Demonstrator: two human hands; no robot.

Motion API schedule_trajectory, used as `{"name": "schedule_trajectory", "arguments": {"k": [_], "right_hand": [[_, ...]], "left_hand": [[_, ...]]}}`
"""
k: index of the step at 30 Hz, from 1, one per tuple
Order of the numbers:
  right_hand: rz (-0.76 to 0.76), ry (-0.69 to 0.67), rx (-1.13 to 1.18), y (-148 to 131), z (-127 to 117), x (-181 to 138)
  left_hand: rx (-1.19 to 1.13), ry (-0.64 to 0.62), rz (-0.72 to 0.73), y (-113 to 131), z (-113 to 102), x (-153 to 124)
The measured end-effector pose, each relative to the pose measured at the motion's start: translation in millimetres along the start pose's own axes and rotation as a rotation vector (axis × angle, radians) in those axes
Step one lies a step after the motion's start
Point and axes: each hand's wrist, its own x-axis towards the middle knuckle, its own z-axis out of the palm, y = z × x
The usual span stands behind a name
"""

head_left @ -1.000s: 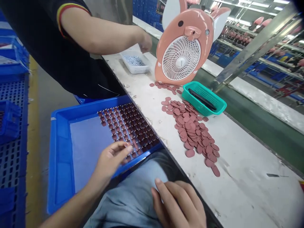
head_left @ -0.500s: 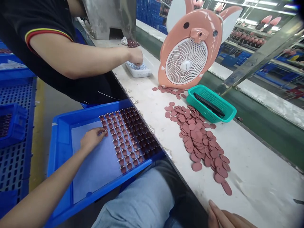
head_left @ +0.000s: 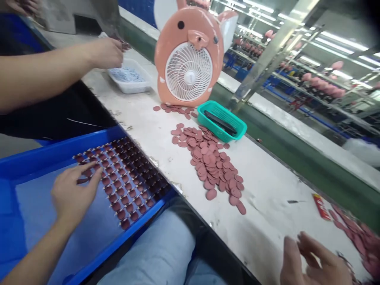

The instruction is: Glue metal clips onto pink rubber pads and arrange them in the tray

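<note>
My left hand [head_left: 71,192] reaches over a blue tray [head_left: 97,136], its thumb and index fingertips close together around a small reddish-brown disc among the placed pieces. Rows of small reddish-brown discs [head_left: 117,184] with pale tips lie on a white sheet [head_left: 44,209] in that tray. The farther rows look darker. At the lower right, my right hand [head_left: 317,263] hovers over the worktable [head_left: 261,225], thumb and fingers apart, with nothing visible between them. A pile of loose reddish oval discs [head_left: 212,158] lies on the table between my hands.
A pink animal-shaped fan [head_left: 190,59] stands behind a green basket [head_left: 221,120] holding a black object. A co-worker's arm [head_left: 74,59] reaches over a white container [head_left: 129,77]. More reddish pieces [head_left: 362,241] and a red packet [head_left: 321,206] lie at the right.
The view has swung to the right, bringing the packet and right-hand pieces into sight. My right hand has come further into view with its fingers spreading. My left hand remains at the tray's rows.
</note>
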Motion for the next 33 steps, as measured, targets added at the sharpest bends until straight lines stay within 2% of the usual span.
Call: {"name": "schedule_trajectory", "arguments": {"k": [1,2,4,5,7,9,10,13,15,16,18,20,22,24,28,30,33], "right_hand": [[0.17,0.004,0.047,-1,2,5],[0.293,-0.039,0.089,-2,6,11],[0.387,-0.177,0.117,0,16,23],[0.4,-0.242,0.117,2,22,29],[0.413,-0.33,0.112,7,33,39],[0.402,-0.401,0.123,9,42,46],[0.388,-0.432,0.139,8,44,50],[0.343,-0.487,0.234,0,44,54],[0.336,-0.477,0.322,-11,38,49],[0.34,-0.472,0.376,-18,34,44],[0.356,-0.49,0.495,-34,25,26],[0.372,-0.574,0.606,-54,18,3],[0.377,-0.692,0.687,-75,16,-23],[0.383,-0.774,0.772,-93,18,-43],[0.425,-0.869,0.967,-112,18,-52],[0.408,-1.007,0.988,-114,14,-43],[0.346,-1.231,0.949,-113,6,-29]], "left_hand": [[-0.063,0.022,0.084,23,3,-10],[-0.133,-0.023,0.188,49,7,-21],[-0.266,-0.154,0.402,102,15,-44],[-0.333,-0.256,0.527,126,19,-54],[-0.465,-0.554,0.75,163,26,-69],[-0.552,-0.785,0.83,180,32,-76],[-0.574,-0.858,0.828,182,34,-77],[-0.632,-0.92,0.785,169,34,-79],[-0.726,-0.868,0.726,159,27,-86],[-0.794,-0.829,0.637,157,21,-91],[-0.942,-0.823,0.319,160,4,-104],[-1.071,-0.913,-0.076,169,-13,-116],[-1.155,-1.019,-0.34,178,-29,-125],[-1.196,-1.06,-0.436,184,-39,-129],[-1.207,-1.138,-0.439,179,-48,-128],[-1.175,-1.324,-0.456,173,-47,-126],[-1.084,-1.723,-0.517,164,-41,-127]]}}
